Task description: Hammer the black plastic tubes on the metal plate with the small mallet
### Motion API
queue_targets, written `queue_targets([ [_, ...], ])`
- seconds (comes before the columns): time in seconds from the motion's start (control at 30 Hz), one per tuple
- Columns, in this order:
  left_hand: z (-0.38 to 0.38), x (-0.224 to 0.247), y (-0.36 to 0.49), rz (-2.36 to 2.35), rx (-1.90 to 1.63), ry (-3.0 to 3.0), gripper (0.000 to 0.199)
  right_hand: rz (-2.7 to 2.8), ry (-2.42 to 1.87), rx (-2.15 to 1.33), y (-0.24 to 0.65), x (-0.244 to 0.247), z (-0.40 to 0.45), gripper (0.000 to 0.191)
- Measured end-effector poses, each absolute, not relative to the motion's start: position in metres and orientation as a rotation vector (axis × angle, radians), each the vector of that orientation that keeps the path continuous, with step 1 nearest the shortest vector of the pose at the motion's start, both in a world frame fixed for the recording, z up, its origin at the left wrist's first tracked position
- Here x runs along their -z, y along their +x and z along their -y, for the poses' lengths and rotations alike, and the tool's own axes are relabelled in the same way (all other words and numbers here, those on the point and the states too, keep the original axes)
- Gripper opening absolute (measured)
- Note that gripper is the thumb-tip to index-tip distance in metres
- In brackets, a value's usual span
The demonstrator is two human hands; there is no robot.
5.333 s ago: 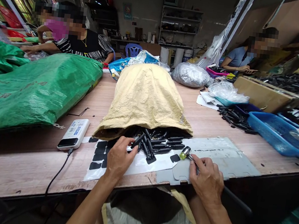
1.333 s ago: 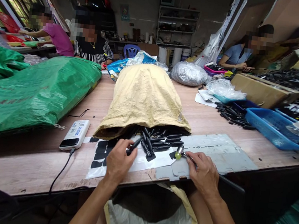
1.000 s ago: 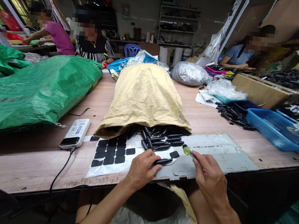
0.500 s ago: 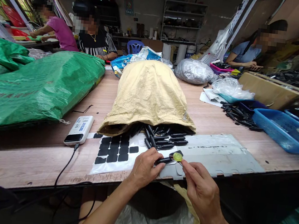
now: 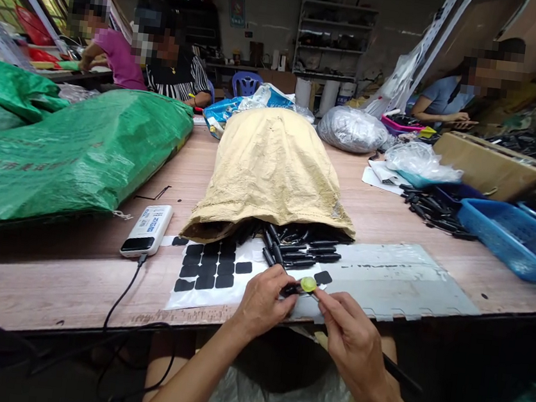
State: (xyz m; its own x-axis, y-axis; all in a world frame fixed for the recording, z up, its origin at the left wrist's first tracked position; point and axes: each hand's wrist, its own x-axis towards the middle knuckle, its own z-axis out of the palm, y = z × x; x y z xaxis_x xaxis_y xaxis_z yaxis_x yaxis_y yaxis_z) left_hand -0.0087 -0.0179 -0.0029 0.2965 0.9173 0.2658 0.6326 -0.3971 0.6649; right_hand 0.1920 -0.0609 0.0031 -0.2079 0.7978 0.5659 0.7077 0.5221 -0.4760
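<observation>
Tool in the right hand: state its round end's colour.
The round end is yellow-green; the head view shows it.

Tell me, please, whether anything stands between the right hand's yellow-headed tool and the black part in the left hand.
Nothing visible does: the yellow-headed tool in the right hand appears at the end of the black part; loose black pieces lie beyond the left hand.

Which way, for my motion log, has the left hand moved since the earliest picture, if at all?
Yes: judged against the white device, the left hand has moved right, farther from it.
</observation>
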Motion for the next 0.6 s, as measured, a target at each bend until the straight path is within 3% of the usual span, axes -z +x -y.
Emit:
queue_targets([
  [0.33,0.018,0.003,-0.007,-1.405,-0.887,2.147,0.019,1.904,-1.58,0.259,0.251,0.003,0.032,0.028],
  [0.6,0.018,0.003,-0.009,-1.404,-0.856,2.154,0.016,1.875,-1.557,0.211,0.259,0.027,0.018,0.026],
])
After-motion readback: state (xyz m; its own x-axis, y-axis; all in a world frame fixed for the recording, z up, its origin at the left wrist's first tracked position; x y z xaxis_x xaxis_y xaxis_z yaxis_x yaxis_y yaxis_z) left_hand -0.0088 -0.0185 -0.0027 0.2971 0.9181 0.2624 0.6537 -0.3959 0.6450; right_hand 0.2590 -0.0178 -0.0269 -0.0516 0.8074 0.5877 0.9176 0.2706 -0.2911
